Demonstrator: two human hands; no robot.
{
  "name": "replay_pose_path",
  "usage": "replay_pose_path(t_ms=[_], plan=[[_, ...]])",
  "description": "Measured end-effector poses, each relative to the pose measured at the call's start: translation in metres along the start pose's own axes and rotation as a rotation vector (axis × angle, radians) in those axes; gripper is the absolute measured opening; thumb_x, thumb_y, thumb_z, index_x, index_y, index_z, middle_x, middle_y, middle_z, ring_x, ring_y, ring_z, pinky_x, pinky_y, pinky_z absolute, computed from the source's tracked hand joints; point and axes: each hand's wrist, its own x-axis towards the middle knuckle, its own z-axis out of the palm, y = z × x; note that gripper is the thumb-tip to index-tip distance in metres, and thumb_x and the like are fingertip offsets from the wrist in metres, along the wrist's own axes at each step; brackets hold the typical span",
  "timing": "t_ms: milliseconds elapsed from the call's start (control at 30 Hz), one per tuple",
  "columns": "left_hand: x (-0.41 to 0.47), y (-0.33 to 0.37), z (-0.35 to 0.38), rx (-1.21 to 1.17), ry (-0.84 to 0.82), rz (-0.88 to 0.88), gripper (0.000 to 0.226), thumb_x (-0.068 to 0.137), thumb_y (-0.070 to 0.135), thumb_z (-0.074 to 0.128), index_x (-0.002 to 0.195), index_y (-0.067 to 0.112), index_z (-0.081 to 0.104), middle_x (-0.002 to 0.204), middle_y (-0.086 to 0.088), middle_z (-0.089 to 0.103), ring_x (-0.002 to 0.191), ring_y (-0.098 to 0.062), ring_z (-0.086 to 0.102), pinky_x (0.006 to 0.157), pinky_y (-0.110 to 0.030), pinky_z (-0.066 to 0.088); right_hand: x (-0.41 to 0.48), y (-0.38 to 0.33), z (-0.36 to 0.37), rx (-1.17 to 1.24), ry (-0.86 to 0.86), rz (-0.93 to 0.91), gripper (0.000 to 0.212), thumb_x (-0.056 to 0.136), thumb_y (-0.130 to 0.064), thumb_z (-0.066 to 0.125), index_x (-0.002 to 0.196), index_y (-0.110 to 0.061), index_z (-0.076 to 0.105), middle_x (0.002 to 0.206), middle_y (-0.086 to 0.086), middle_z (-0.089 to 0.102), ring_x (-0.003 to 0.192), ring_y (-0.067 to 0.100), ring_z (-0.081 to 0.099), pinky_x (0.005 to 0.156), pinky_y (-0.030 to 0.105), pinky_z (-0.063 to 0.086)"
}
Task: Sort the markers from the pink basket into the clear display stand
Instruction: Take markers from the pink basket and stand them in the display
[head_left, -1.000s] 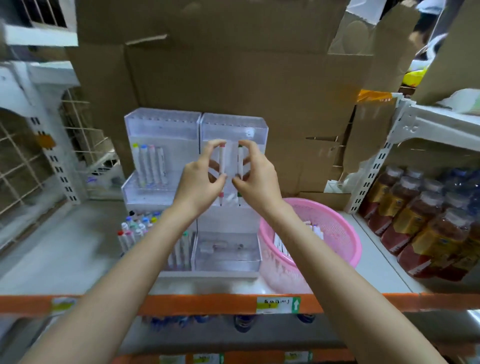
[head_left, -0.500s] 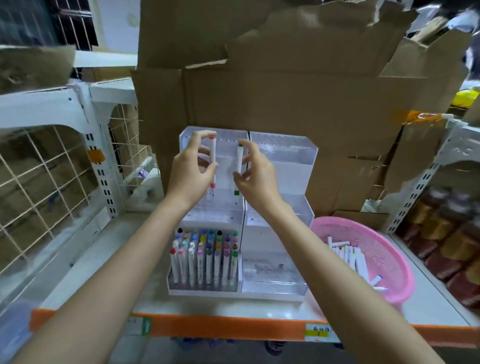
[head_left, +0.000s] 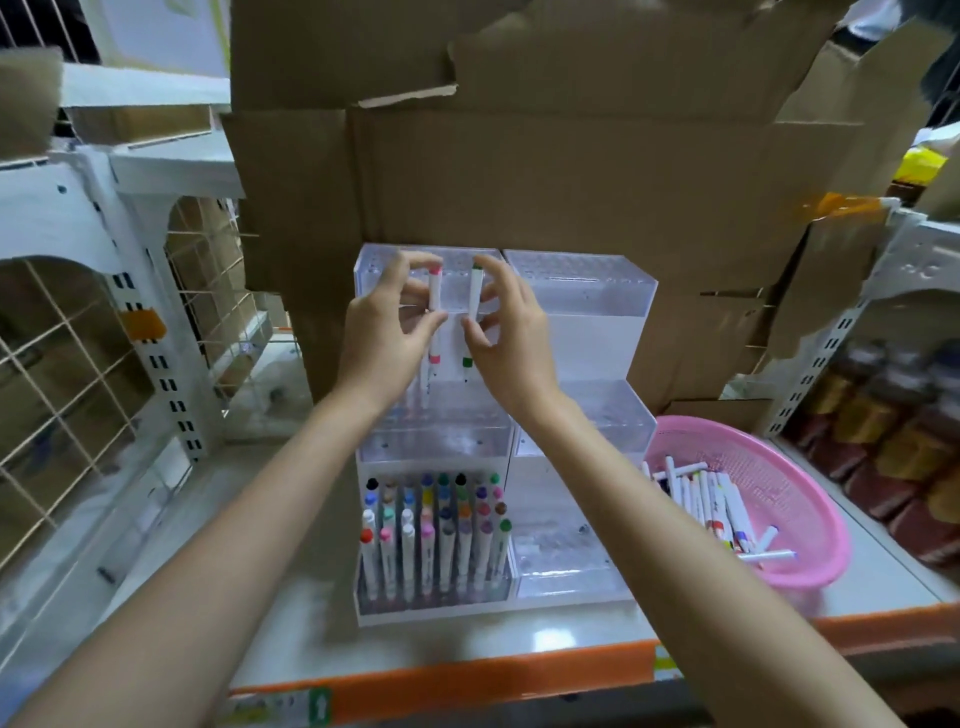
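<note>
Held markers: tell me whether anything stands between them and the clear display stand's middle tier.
Nothing visible does. The pink-capped marker in the left hand and the green-capped marker in the right hand hang upright above the middle tier, which looks bare below them.

One wide-angle view only, worn on the head, facing forward and down, near the stand (head_left: 576, 332) on the shelf (head_left: 311, 623) — basket (head_left: 779, 467) at lower right.
</note>
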Motion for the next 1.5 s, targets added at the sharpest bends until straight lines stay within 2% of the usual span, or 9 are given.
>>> replay_pose_path(t_ms=[133, 267, 367, 500, 667, 967, 1200, 1400, 1500], plan=[[-0.001, -0.009, 0.003, -0.038, -0.021, -0.021, 0.043, 0.082, 0.006, 0.071, 0.120, 0.018, 0.054, 0.084, 0.016, 0.058, 0.079, 0.011, 0.059, 0.074, -0.004, 0.047, -0.002, 0.003, 0.006, 0.000, -0.005, -0.036, 0.050, 0.088, -0.005, 0.063, 0.134, -0.016, 0.048, 0.102, -0.005, 0.048, 0.065, -0.004, 0.054, 0.069, 0.029, 0.054], [-0.001, -0.015, 0.005, -0.042, -0.022, -0.030, 0.044, 0.080, 0.005, 0.073, 0.118, 0.015, 0.054, 0.087, 0.014, 0.058, 0.079, 0.017, 0.058, 0.070, -0.001, 0.045, -0.003, 0.006, 0.011, 0.007, -0.003, -0.071, 0.052, 0.085, -0.001, 0.065, 0.133, -0.012, 0.049, 0.102, -0.005, 0.047, 0.066, 0.001, 0.055, 0.070, 0.021, 0.051], [0.000, -0.017, 0.007, -0.032, -0.016, -0.024, 0.042, 0.079, 0.005, 0.074, 0.116, 0.013, 0.056, 0.090, 0.011, 0.059, 0.076, 0.014, 0.059, 0.069, 0.000, 0.045, -0.004, 0.008, 0.014, 0.002, 0.003, -0.087, 0.052, 0.084, -0.001, 0.065, 0.133, -0.012, 0.049, 0.103, -0.003, 0.049, 0.067, 0.001, 0.054, 0.069, 0.017, 0.050], [0.001, -0.019, 0.007, -0.014, -0.001, -0.008, 0.040, 0.077, 0.005, 0.076, 0.112, 0.012, 0.058, 0.091, 0.007, 0.062, 0.077, 0.005, 0.062, 0.070, -0.003, 0.047, -0.005, 0.013, 0.017, -0.012, 0.005, -0.110, 0.050, 0.084, -0.002, 0.065, 0.131, -0.009, 0.051, 0.098, 0.005, 0.053, 0.069, 0.008, 0.053, 0.065, 0.022, 0.049], [0.000, -0.019, 0.010, 0.039, 0.005, 0.051, 0.040, 0.075, 0.001, 0.076, 0.111, 0.011, 0.062, 0.102, -0.001, 0.061, 0.075, 0.005, 0.060, 0.072, -0.002, 0.047, -0.011, 0.021, 0.018, -0.024, -0.015, -0.111, 0.051, 0.085, -0.004, 0.064, 0.133, -0.011, 0.049, 0.095, 0.005, 0.051, 0.067, 0.012, 0.052, 0.063, 0.031, 0.052], [-0.005, -0.026, 0.013, 0.130, -0.015, 0.087, 0.036, 0.074, 0.006, 0.079, 0.107, 0.009, 0.064, 0.093, -0.003, 0.066, 0.080, -0.007, 0.063, 0.073, -0.003, 0.046, -0.013, 0.022, 0.020, -0.021, -0.022, -0.110, 0.049, 0.086, -0.004, 0.062, 0.133, -0.010, 0.049, 0.097, 0.006, 0.051, 0.066, 0.015, 0.053, 0.060, 0.041, 0.053], [-0.005, -0.027, 0.016, 0.188, -0.010, 0.110, 0.034, 0.078, 0.008, 0.075, 0.110, 0.008, 0.063, 0.096, -0.005, 0.066, 0.083, -0.006, 0.059, 0.074, -0.001, 0.042, -0.015, 0.021, 0.018, -0.026, -0.020, -0.093, 0.049, 0.090, -0.004, 0.057, 0.137, -0.011, 0.045, 0.100, 0.006, 0.050, 0.067, 0.019, 0.055, 0.060, 0.043, 0.053], [-0.013, -0.028, 0.018, 0.308, -0.064, 0.191, 0.022, 0.082, 0.004, 0.071, 0.102, 0.003, 0.063, 0.094, -0.011, 0.066, 0.091, -0.024, 0.063, 0.076, -0.029, 0.049, -0.016, 0.023, 0.018, -0.013, -0.004, -0.079, 0.045, 0.092, -0.006, 0.055, 0.136, -0.012, 0.046, 0.102, 0.005, 0.051, 0.066, 0.014, 0.053, 0.060, 0.039, 0.052], [-0.014, -0.031, 0.022, 0.374, -0.074, 0.220, 0.022, 0.081, 0.003, 0.071, 0.101, 0.003, 0.063, 0.095, -0.010, 0.063, 0.093, -0.024, 0.058, 0.078, -0.027, 0.046, -0.016, 0.022, 0.016, -0.011, -0.009, -0.076, 0.044, 0.093, -0.007, 0.055, 0.136, -0.011, 0.045, 0.101, 0.004, 0.050, 0.065, 0.015, 0.053, 0.059, 0.037, 0.051]])
